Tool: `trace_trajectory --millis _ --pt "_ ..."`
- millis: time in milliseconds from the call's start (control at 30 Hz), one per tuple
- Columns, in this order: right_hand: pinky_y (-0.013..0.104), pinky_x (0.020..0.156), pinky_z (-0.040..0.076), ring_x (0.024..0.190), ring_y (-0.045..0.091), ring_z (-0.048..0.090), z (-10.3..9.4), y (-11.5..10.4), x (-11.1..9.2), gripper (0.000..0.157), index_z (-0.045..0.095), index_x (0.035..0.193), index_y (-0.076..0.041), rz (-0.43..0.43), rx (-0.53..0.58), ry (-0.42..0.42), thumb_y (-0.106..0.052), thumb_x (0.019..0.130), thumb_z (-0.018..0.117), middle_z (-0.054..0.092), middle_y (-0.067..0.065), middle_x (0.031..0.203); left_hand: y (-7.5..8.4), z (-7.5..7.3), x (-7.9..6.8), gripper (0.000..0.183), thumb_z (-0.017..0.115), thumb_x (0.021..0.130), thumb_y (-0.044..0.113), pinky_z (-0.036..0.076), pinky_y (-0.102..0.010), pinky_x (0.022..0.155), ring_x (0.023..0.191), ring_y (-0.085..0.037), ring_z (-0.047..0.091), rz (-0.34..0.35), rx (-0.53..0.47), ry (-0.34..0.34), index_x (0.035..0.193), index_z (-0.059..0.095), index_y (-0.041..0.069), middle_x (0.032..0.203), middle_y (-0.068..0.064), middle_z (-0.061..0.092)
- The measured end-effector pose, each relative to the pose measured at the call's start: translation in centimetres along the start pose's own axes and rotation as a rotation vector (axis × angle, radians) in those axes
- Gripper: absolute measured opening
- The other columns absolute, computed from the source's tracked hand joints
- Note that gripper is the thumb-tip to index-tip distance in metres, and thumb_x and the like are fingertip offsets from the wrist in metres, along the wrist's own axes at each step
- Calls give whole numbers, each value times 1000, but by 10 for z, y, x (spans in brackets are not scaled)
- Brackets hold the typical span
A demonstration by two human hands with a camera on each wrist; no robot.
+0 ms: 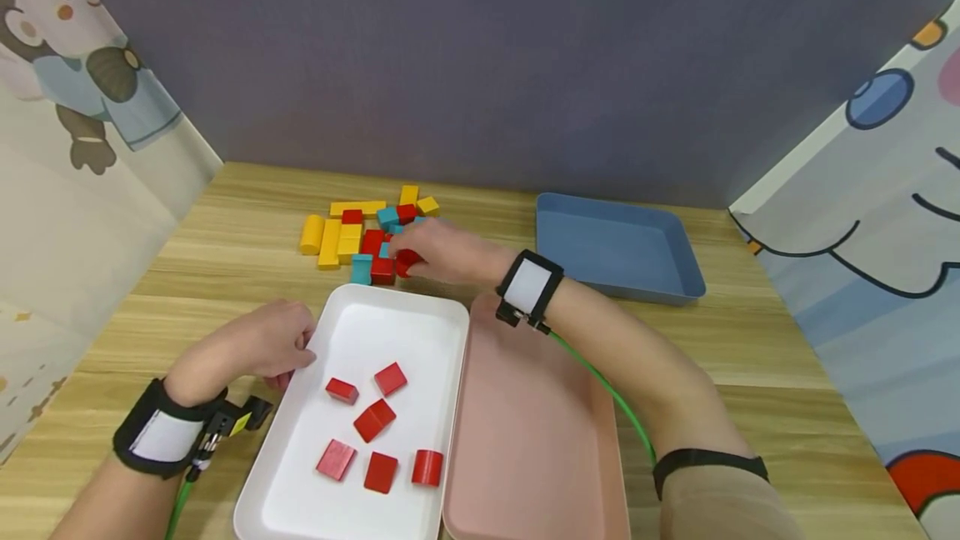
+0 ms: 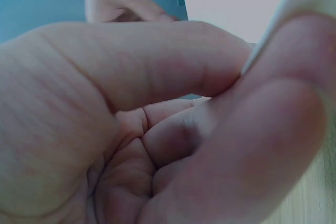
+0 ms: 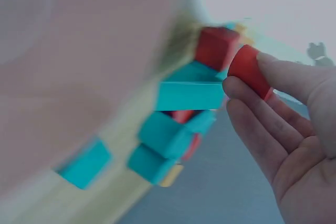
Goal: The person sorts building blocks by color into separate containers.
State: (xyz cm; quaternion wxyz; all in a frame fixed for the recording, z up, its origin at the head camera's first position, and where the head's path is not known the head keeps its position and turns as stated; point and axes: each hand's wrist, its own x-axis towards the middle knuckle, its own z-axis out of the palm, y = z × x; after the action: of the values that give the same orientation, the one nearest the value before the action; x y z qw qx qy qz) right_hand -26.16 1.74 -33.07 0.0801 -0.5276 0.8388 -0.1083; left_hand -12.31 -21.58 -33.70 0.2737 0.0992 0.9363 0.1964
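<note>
At the left rim of a white tray (image 1: 382, 323), my left hand (image 1: 266, 340) pinches the edge between thumb and curled finger; the left wrist view shows this grip close up. Several red blocks (image 1: 381, 472) lie spread in that tray, one of them a red cylinder (image 1: 427, 468). Beyond the tray's far end, my right hand (image 1: 459, 252) holds another red cylinder block (image 3: 247, 69) between thumb and fingers. Right beside it is a pile of loose blocks, with red (image 3: 215, 45) and teal blocks (image 3: 168, 135) nearest and yellow blocks (image 1: 328, 244) on its left side.
A pink tray (image 1: 536, 423) stands against the white tray's right side, under my right forearm. Farther back on the right sits a blue tray (image 1: 615, 244). A dark grey panel (image 1: 480, 65) rises behind the wooden table (image 1: 750, 407), with printed walls on both sides.
</note>
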Motion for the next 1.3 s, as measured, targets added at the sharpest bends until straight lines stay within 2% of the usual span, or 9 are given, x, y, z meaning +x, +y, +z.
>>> trace_trajectory --millis 100,233,400,567,667,933,1300 --pt "18 88 49 100 10 56 -9 -13 -3 34 65 119 -13 -45 11 7 -23 86 69 66 -2 112 0 1 0 7 65 86 10 51 -25 47 46 -13 57 0 -2 2 84 63 4 57 -3 58" --pt "16 88 48 101 8 55 -13 -39 -7 34 64 119 -14 -111 -34 -31 -26 88 67 65 -4 112 -1 1 0 7 65 86 9 51 -25 47 46 -13 57 5 -8 3 83 62 4 56 -3 58" --pt "13 87 46 100 7 58 -2 -72 -11 32 64 120 -16 -197 -94 -88 -26 89 65 65 -4 111 -2 1 1 8 66 86 10 51 -25 47 45 -13 57 2 -12 -5 82 62 4 56 -3 57" --pt "11 85 46 100 5 57 16 -93 -11 36 61 124 -19 -246 -150 -186 -30 90 64 63 -6 116 -3 0 1 7 64 86 9 51 -25 47 45 -13 57 6 -13 -2 80 62 4 56 -3 57" --pt "11 83 47 97 4 57 25 -99 -10 36 60 124 -20 -261 -182 -219 -31 89 64 63 -6 117 -3 0 1 9 63 85 8 50 -25 46 45 -12 57 16 -10 2 78 60 5 55 -3 57" --pt "11 71 44 80 4 53 39 -102 -9 21 64 111 -21 -247 -199 -282 -29 91 62 59 -7 94 0 -1 0 9 62 85 7 50 -25 45 44 -12 57 26 -16 3 76 60 4 54 -3 57" --pt "11 74 45 84 3 53 42 -99 -10 26 64 114 -22 -224 -144 -299 -30 89 65 61 -8 96 1 -2 0 9 64 86 8 51 -25 46 46 -13 57 10 -28 -1 78 61 4 57 -4 57"
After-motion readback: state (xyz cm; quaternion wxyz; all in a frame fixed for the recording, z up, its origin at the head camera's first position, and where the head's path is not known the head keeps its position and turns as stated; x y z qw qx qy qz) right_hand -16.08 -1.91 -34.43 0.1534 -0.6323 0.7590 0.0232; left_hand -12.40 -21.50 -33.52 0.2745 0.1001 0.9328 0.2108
